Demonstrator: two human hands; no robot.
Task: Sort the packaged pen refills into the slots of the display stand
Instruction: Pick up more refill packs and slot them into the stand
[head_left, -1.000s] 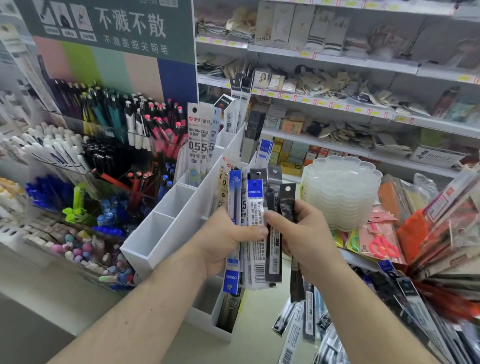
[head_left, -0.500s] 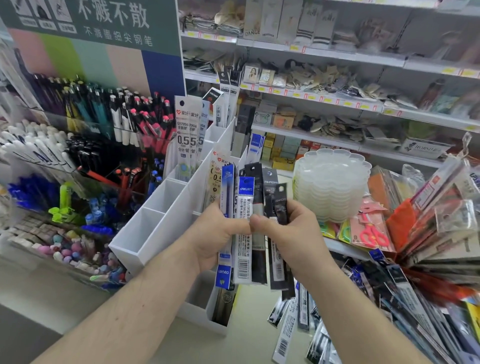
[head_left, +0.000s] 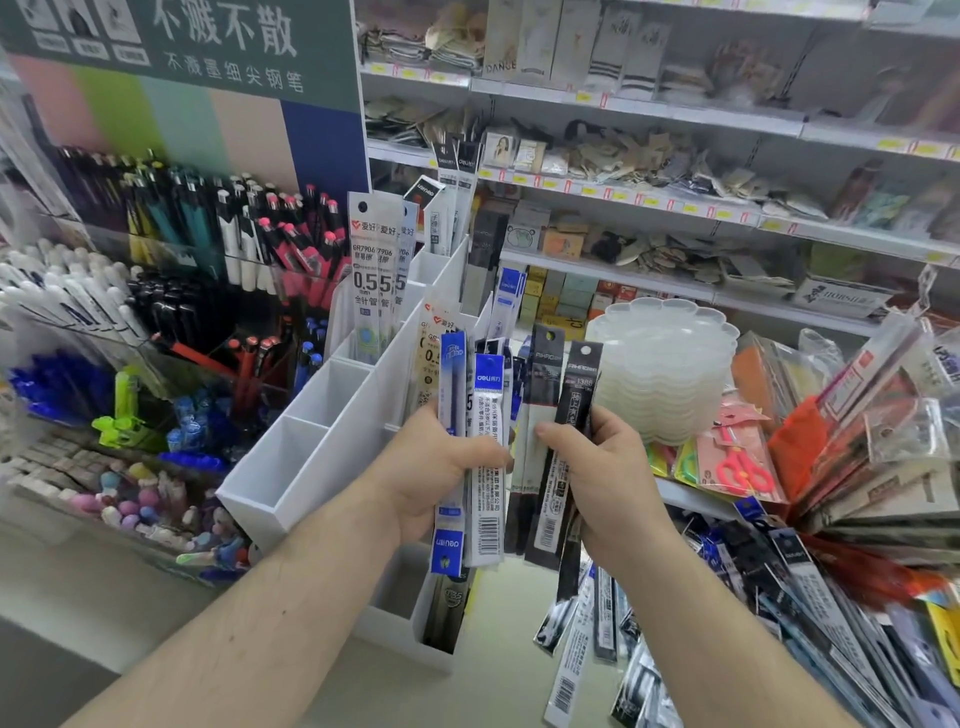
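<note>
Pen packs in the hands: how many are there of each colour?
Black-topped packs, right hand: 2
Blue-topped packs, left hand: 2
White pack with red logo, left hand: 1
Total: 5 plainly showing; another dark one peeks out behind.

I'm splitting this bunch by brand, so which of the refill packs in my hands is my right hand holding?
The black pack with the grey header, rightmost in the fan. Your right hand pinches it; the blue-headed packs sit in your left hand.

Two bare hands, the left hand (head_left: 434, 467) and right hand (head_left: 605, 478), share about six flat plastic-sleeved refill packs (head_left: 485, 457). One white slotted plastic display stand (head_left: 311, 457). One stack of clear scalloped trays (head_left: 662, 374).
</note>
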